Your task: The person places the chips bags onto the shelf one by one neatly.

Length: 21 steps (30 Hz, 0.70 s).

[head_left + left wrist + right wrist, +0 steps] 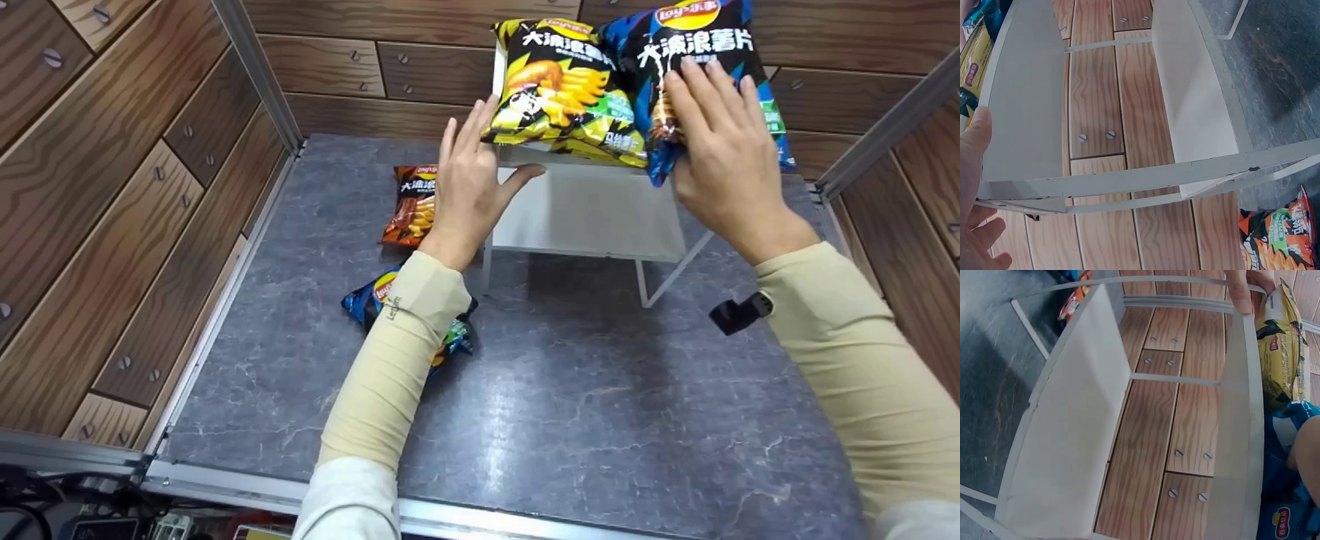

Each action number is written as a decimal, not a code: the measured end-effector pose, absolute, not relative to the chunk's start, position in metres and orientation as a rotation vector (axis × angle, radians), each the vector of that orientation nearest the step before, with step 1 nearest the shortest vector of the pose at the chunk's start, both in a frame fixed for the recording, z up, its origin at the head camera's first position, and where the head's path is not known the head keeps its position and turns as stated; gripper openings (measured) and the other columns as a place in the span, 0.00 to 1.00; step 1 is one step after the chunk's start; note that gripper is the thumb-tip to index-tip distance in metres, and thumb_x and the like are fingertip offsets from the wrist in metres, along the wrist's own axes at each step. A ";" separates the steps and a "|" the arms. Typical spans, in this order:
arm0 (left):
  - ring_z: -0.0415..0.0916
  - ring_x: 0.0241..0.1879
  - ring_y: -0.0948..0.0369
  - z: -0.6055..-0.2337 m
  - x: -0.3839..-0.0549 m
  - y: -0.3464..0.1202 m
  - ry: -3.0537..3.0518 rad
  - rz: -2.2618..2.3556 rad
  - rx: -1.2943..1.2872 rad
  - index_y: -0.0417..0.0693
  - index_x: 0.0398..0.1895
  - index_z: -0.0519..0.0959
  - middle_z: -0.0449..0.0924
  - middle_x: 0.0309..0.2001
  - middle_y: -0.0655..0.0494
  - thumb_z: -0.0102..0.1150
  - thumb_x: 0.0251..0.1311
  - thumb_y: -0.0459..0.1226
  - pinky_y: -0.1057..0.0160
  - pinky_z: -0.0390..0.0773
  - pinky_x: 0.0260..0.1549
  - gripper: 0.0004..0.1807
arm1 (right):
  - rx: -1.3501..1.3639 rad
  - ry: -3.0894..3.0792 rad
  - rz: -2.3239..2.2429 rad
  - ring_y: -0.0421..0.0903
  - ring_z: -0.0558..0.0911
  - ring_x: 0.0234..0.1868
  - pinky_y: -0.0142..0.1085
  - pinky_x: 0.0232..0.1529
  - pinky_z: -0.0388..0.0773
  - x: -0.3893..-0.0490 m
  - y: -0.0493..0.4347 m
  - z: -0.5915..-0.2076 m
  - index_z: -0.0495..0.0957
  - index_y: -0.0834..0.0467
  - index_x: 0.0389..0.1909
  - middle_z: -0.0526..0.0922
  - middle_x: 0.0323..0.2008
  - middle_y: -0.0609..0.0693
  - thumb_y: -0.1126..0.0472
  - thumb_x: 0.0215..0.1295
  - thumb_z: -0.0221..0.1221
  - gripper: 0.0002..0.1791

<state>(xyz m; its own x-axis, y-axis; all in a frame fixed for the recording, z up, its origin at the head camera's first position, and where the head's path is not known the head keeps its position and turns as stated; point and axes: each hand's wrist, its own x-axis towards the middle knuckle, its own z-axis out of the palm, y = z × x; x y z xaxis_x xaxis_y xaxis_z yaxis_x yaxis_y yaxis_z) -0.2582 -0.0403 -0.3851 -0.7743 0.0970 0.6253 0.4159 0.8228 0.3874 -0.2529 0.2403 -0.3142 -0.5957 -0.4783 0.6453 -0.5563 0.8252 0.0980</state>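
A blue bag of potato chips (697,45) and a yellow bag of potato chips (562,75) lie side by side on the top board of a white two-tier rack (585,210). My right hand (724,142) rests on the blue bag with fingers straight and slightly spread. At the rack's left end is my left hand (469,180), its thumb on the front edge of the top board (1022,112) and its fingers round the side. Much of the top board is hidden under the bags in the head view.
On the grey marbled floor to the left lie an orange-brown chip bag (412,206) and another blue chip bag (367,296), both partly hidden by my left arm. Wood-patterned panels (322,64) and metal rails (259,71) enclose the space. The rack's lower board (1067,439) is bare.
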 end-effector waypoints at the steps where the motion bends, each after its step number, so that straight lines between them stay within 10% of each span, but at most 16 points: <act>1: 0.53 0.77 0.56 -0.385 -0.258 -0.040 -2.399 -0.690 -0.378 0.43 0.73 0.64 0.57 0.77 0.52 0.58 0.57 0.63 0.54 0.43 0.79 0.47 | 0.756 -2.319 0.131 0.61 0.59 0.76 0.57 0.78 0.46 -0.253 0.241 -0.315 0.59 0.58 0.75 0.61 0.75 0.59 0.72 0.63 0.44 0.36; 21: 0.53 0.77 0.56 -0.384 -0.257 -0.037 -2.401 -0.674 -0.364 0.40 0.72 0.65 0.59 0.77 0.51 0.58 0.57 0.63 0.55 0.43 0.79 0.48 | 0.854 -2.505 0.113 0.57 0.44 0.81 0.53 0.80 0.34 -0.246 0.261 -0.305 0.45 0.53 0.80 0.43 0.81 0.54 0.54 0.59 0.59 0.50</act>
<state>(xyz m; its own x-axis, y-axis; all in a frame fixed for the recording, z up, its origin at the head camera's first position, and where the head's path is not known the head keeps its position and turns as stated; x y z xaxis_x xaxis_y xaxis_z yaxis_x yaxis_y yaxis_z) -0.2572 -0.0368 -0.3844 -0.7755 0.0936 0.6244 0.4049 0.8325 0.3781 -0.2464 0.2611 -0.3055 -0.6853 -0.5533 0.4734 -0.5938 0.8010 0.0766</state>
